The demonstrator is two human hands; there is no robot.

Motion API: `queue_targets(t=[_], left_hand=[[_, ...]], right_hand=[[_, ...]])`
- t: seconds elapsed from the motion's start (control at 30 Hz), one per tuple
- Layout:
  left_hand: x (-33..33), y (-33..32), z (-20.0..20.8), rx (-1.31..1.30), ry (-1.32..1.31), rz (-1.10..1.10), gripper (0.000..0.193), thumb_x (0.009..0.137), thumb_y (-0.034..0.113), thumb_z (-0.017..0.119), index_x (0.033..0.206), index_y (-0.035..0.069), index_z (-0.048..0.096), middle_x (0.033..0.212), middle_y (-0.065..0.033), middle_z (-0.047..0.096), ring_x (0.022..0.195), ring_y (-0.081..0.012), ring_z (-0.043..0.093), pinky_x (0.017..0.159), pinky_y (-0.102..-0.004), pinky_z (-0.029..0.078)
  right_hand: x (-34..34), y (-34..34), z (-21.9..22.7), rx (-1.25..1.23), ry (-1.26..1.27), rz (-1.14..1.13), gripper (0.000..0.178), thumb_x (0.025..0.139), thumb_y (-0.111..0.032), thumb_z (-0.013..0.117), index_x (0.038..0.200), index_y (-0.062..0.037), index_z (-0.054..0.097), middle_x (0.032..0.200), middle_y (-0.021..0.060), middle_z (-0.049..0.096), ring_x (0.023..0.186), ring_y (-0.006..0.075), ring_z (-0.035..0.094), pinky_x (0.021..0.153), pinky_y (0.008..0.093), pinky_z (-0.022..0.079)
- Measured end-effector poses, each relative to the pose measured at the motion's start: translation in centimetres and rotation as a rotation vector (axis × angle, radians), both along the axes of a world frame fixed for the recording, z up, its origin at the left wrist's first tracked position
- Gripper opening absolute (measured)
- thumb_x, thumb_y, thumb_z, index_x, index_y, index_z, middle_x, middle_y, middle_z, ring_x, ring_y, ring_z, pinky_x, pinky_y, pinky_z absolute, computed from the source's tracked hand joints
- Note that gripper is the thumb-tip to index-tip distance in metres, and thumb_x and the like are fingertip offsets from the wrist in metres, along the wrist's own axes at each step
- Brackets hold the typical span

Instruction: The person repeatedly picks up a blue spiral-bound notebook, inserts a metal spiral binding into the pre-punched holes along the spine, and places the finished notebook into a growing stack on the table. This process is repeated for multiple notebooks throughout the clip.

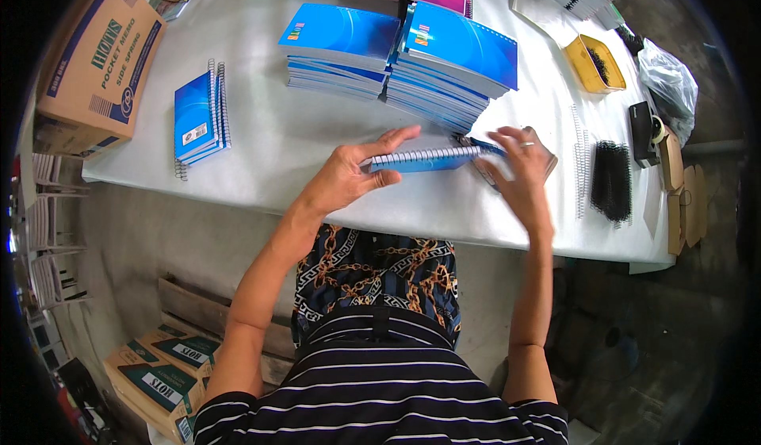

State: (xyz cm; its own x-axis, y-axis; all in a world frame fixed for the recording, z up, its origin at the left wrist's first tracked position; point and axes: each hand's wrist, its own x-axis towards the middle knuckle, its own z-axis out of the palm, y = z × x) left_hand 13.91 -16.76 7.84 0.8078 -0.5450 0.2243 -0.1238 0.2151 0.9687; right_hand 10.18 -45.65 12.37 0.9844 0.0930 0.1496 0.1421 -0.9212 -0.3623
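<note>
My left hand (346, 177) grips a blue spiral notebook (428, 164) at its left end, thumb in front and fingers behind. The notebook stands on edge with its white coil facing up. My right hand (519, 171), somewhat blurred, hovers at the coil's right end with fingers apart; whether it touches the coil is unclear. A tool with blue handles (485, 145), perhaps pliers, lies partly hidden behind the notebook and under the right fingers. Part of a brownish flat object (544, 158) shows beneath that hand.
Beyond my hands stand two stacks of blue notebooks (341, 31) (464, 44). Bound notebooks (195, 120) lie left, near a carton (99, 56). To the right are loose white coils (581, 163), a bundle of black coils (612, 182) and a yellow tray (583, 70). The table's front edge (261, 209) is close to me.
</note>
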Motion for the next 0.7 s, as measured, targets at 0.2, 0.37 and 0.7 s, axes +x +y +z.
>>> queue_targets(t=[0.2, 0.37, 0.7], left_hand=[[-1.0, 0.5, 1.5, 0.132, -0.029, 0.093, 0.055, 0.092, 0.028, 0.064, 0.139, 0.003, 0.050, 0.137, -0.0132, 0.056, 0.131, -0.0234, 0.049, 0.110, -0.0352, 0.036], [-2.6, -0.5, 1.2, 0.108, -0.076, 0.255, 0.053, 0.094, 0.032, 0.060, 0.138, 0.003, 0.051, 0.134, -0.0134, 0.058, 0.127, -0.0197, 0.051, 0.106, -0.0332, 0.040], [-4.4, -1.3, 1.3, 0.357, -0.271, 0.399, 0.056, 0.088, 0.006, 0.064, 0.141, 0.012, 0.048, 0.130, -0.0154, 0.060, 0.107, -0.0279, 0.064, 0.083, -0.0350, 0.054]], right_hand=[[-1.3, 1.2, -4.9, -0.234, -0.297, -0.016, 0.042, 0.090, -0.014, 0.064, 0.132, -0.0105, 0.057, 0.121, 0.0149, 0.050, 0.116, 0.0321, 0.049, 0.102, 0.0489, 0.040], [-3.7, 3.7, -2.7, 0.099, -0.491, -0.063, 0.043, 0.082, -0.006, 0.072, 0.124, -0.0079, 0.063, 0.105, 0.0144, 0.057, 0.094, 0.0302, 0.059, 0.081, 0.0420, 0.051], [-6.6, 11.5, 1.3, 0.092, -0.408, 0.214, 0.042, 0.076, -0.013, 0.076, 0.115, -0.0056, 0.063, 0.099, 0.0099, 0.055, 0.086, 0.0260, 0.056, 0.071, 0.0391, 0.046]])
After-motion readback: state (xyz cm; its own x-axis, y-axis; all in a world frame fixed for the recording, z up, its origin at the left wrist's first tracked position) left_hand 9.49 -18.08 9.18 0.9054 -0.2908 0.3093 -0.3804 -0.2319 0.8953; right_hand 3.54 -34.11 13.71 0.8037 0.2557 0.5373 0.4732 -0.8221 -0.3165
